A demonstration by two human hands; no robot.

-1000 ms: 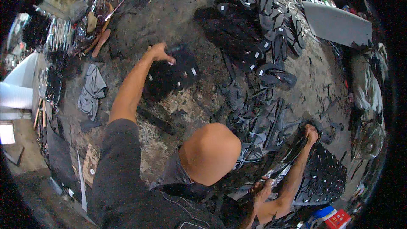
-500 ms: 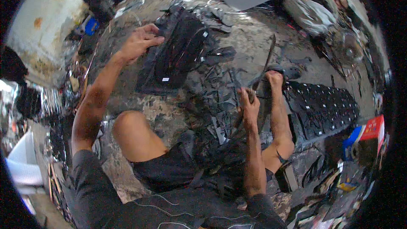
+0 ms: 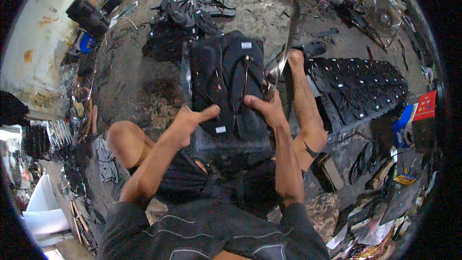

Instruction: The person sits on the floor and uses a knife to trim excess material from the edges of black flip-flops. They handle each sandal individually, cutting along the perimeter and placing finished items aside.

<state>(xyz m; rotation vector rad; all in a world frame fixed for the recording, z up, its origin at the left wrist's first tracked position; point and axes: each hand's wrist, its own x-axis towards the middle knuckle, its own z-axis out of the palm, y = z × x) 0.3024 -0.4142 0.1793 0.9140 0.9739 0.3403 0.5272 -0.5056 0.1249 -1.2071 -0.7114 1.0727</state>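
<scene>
In front of my lap I hold a pair of black flip-flops point(image 3: 230, 67), lying side by side with opposite ends up. Each bears a small white label, and glossy see-through plastic appears to surround them. My left hand point(image 3: 183, 127) grips the near left edge, thumb on top and fingers hidden beneath. On the right edge, my right hand point(image 3: 270, 110) presses its thumb on the other flip-flop. A long, shiny curved blade point(image 3: 281, 65) rises from beside my right hand, which seems to keep it in its fingers; its handle is hidden.
A heap of black flip-flops point(image 3: 175, 24) lies on the floor beyond. More labelled black flip-flops point(image 3: 356, 86) stand in rows at the right, beside a red and blue box point(image 3: 414, 118). My right foot point(image 3: 296, 60) is beyond my right hand. Scraps point(image 3: 375, 231) litter the lower right.
My left hand has come back from the far left toward my lap and now grips the flip-flops. My right hand has joined it on them, and the blade shows brighter.
</scene>
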